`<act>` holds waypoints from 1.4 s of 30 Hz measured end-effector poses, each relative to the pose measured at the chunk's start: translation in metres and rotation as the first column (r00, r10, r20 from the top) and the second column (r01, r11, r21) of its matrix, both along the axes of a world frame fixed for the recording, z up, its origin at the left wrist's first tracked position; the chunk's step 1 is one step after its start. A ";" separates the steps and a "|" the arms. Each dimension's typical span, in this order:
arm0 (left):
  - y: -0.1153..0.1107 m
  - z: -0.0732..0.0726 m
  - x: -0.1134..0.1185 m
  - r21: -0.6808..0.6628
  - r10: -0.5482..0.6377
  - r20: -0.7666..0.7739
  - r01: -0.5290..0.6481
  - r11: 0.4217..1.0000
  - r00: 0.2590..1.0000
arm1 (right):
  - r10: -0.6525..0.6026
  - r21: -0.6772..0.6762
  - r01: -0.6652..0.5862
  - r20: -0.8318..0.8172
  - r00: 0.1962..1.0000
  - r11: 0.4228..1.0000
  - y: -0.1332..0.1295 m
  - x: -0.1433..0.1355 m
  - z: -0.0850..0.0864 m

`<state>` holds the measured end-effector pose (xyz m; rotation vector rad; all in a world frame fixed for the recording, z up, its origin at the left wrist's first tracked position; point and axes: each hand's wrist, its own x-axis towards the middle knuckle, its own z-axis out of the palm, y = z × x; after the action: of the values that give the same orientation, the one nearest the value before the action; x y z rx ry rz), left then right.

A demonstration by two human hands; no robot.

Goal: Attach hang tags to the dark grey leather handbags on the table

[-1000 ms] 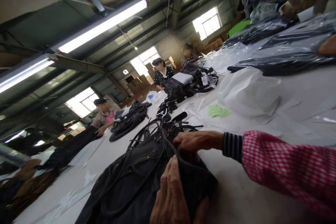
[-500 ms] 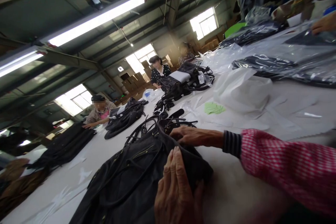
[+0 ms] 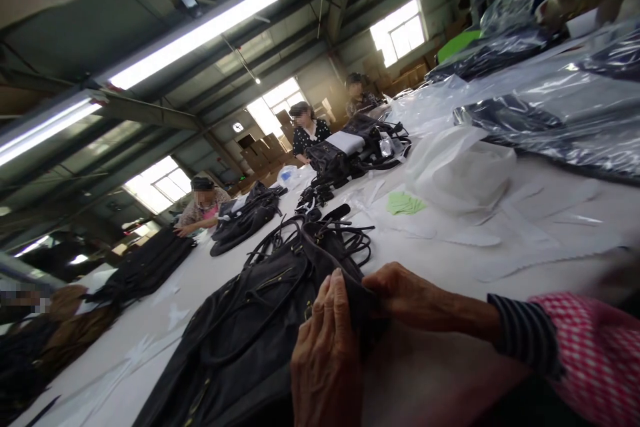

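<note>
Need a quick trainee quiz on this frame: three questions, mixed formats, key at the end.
1. True or false: the right hand is raised clear of the black cloth item.
2. What colour are the small slips near the crumpled white sheet? A) blue B) green C) orange
3. Fill in: the cuff at the right hand's wrist is patterned with ____.

Key: 1. False, it touches the item's edge. 2. B. 3. stripes.
</note>
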<state>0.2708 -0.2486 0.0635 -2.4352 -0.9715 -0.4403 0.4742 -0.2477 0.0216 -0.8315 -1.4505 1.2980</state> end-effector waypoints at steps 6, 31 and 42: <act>0.000 -0.020 0.000 0.154 -0.049 -0.084 0.062 0.986 0.995 | -0.174 -0.074 0.169 -0.059 0.983 0.983 0.005 -0.015 -0.013; 0.002 -0.058 -0.003 0.236 -0.085 0.025 0.077 0.969 0.996 | -0.160 0.135 0.127 0.269 0.950 0.983 0.002 0.010 0.021; 0.007 -0.067 -0.001 0.312 -0.061 0.097 0.028 0.950 0.993 | -0.076 0.034 0.070 0.608 0.790 0.997 0.062 -0.023 0.060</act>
<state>0.2694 -0.2420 -0.0033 -2.1692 -0.8206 -0.6901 0.4514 -0.1856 0.0817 -1.3742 -1.8957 0.9949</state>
